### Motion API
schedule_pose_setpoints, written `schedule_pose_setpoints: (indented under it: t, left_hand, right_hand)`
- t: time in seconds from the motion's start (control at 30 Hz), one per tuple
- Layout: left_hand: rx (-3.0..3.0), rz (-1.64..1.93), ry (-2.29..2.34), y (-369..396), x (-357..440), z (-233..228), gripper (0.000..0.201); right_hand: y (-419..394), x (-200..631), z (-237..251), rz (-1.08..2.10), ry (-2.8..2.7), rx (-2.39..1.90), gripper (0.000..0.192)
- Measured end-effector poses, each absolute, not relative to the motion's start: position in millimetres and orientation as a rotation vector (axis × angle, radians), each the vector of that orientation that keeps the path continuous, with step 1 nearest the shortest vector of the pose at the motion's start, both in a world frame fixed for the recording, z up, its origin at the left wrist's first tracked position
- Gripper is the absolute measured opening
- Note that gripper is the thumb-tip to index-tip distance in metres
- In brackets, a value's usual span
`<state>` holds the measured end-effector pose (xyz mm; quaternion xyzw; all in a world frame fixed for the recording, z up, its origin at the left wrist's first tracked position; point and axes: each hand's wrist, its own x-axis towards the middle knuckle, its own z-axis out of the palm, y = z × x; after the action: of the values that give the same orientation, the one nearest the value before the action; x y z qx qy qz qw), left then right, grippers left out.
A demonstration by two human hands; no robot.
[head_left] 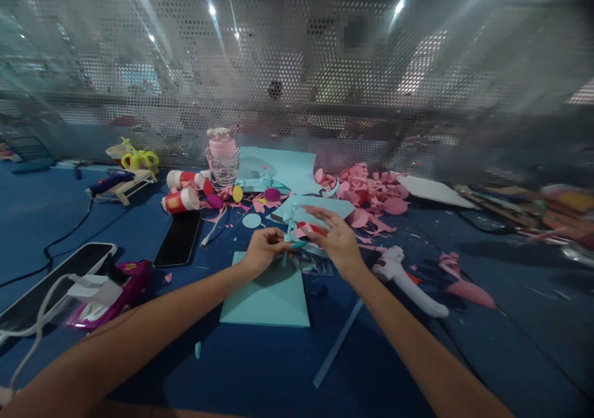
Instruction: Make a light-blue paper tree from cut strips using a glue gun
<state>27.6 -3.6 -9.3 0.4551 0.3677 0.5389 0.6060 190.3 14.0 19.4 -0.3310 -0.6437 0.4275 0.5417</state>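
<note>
My left hand (264, 252) is closed, its thumb and fingers pinching a small light-blue paper piece (291, 215) with curled parts, held upright above the stacked sheets. A teal, rounded bit (298, 244) shows at those fingertips. Just to the right, my right hand (342, 245) has its fingers stretched out and apart, close to the curled piece. A red and pink thing (310, 227) shows between its thumb and fingers; whether the hand touches it I cannot tell. Beneath my left hand lies a stack of light-blue sheets (264, 300). Another light-blue sheet (331, 209) lies behind both hands.
A white glue gun (408, 285) and a translucent stick (338, 344) lie to the right. Pink scraps (371, 189) are heaped behind. Paper cups (182, 201), a bottle (223, 158), a black phone (177, 240) and a purple power strip (132, 285) with cables occupy the left.
</note>
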Motion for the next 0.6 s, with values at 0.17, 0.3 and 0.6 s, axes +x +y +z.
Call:
schedule_pose_setpoints:
  t: [0.17,0.3,0.6]
  left_hand:
    - [1.146,1.185,0.744,-7,29,-11,0.034]
    - [1.221,1.164,0.805,-10,31,-6,0.032]
    - [1.159,1.143,0.765,-6,30,-11,0.033]
  right_hand:
    - [10,175,16,1.368,-1.384,-0.796,0.055]
    - [9,167,18,1.32,-1.273,-0.889,0.045]
    - [3,168,28,1.328,-1.26,-0.941,0.04]
